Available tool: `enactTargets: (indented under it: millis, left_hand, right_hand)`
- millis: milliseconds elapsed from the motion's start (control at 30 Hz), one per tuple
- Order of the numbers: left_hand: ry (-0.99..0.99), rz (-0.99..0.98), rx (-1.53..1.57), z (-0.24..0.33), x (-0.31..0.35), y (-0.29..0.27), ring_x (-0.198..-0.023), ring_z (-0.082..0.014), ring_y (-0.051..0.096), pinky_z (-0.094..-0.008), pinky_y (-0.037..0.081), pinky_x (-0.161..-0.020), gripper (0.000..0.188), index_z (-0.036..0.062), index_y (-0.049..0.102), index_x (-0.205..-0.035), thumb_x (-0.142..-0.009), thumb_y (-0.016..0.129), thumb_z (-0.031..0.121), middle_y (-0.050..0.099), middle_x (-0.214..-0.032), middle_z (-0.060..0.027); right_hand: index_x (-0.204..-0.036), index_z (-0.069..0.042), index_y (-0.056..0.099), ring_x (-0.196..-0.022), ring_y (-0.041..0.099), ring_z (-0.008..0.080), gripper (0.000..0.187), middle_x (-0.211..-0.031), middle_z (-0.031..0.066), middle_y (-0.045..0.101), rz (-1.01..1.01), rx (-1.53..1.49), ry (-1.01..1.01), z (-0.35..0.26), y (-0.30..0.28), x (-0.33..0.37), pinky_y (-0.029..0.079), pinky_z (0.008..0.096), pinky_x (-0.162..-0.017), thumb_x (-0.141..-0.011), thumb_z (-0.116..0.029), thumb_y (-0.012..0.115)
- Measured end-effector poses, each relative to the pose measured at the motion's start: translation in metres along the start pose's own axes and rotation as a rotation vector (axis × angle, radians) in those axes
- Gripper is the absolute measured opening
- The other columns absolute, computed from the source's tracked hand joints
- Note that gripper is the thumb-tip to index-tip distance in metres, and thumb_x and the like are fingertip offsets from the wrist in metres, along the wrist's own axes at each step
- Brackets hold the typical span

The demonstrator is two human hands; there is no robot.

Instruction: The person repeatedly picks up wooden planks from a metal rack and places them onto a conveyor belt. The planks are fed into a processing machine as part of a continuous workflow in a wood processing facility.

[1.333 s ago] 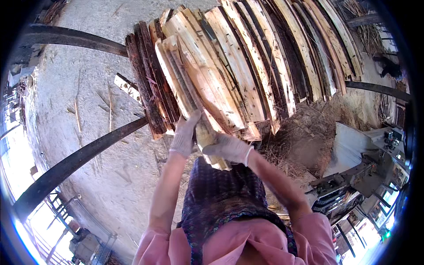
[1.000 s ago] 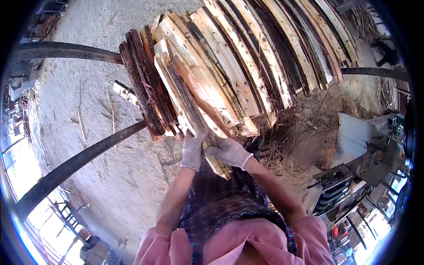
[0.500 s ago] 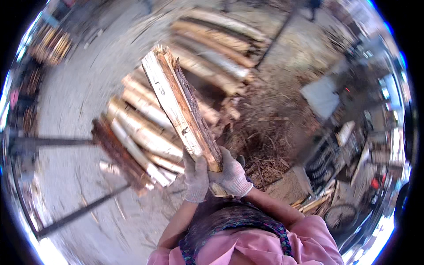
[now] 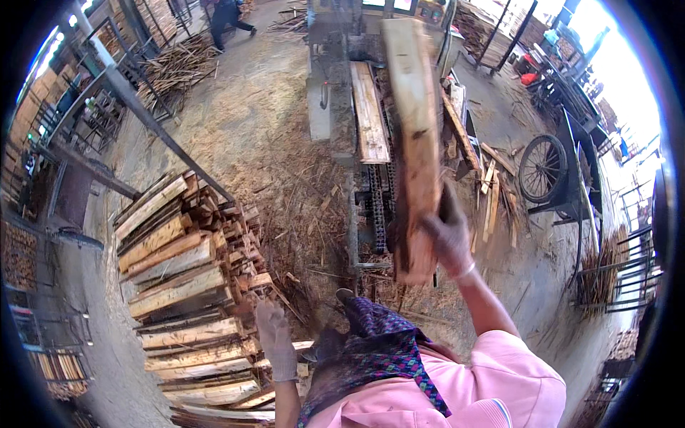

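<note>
by the right hand (image 4: pixel 451 241) alone, the thick plank (image 4: pixel 416 143) is now held, pinched along its right edge near the lower end; a moment ago it was clasped by both hands. the left hand (image 4: pixel 276 337) has been freed, its grip loose and nothing held, beside the stacked timber (image 4: pixel 175 274) at lower left. the plank has been swung to upper centre, next to the chain conveyor (image 4: pixel 379 207) and a flat board (image 4: pixel 369 118), so its weight is left to one grip; whether the conveyor is touched cannot be told.
</note>
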State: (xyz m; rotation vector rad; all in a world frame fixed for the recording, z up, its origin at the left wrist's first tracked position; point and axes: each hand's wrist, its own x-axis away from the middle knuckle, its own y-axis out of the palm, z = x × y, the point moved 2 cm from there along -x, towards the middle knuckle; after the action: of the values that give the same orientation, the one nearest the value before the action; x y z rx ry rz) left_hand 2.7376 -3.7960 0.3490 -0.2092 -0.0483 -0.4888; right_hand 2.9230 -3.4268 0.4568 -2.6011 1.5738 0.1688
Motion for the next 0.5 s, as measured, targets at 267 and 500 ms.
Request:
enactTargets:
  millis: [267,500]
  left_hand:
    - [-0.481,0.308,0.314,-0.104,0.048,-0.042,-0.107,-0.0188,0.065,-0.0324,0.056,-0.081,0.064,0.0033,0.042,-0.156,-0.100,0.067,0.021,0.061,-0.134,-0.0097]
    - [-0.631,0.550,0.279,-0.094,0.097,-0.051,-0.095,-0.0158,0.061,-0.0341,0.052,-0.078,0.062,0.0056,0.044,-0.154,-0.101,0.065,0.028,0.064,-0.115,-0.0042]
  right_hand:
    - [-0.152,0.000,0.050,-0.110,0.068,0.0204,0.073,-0.128,0.0149,0.071,0.049,0.009,0.168,0.063,-0.030,-0.181,0.054,0.0310,-0.097,-0.089,-0.025,0.078]
    - [-0.133,-0.001,0.067,-0.120,0.069,0.0373,0.078,-0.131,0.0238,0.070,-0.187,0.831,0.264,0.173,0.018,-0.350,0.052,0.0449,-0.101,-0.090,-0.065,0.066]
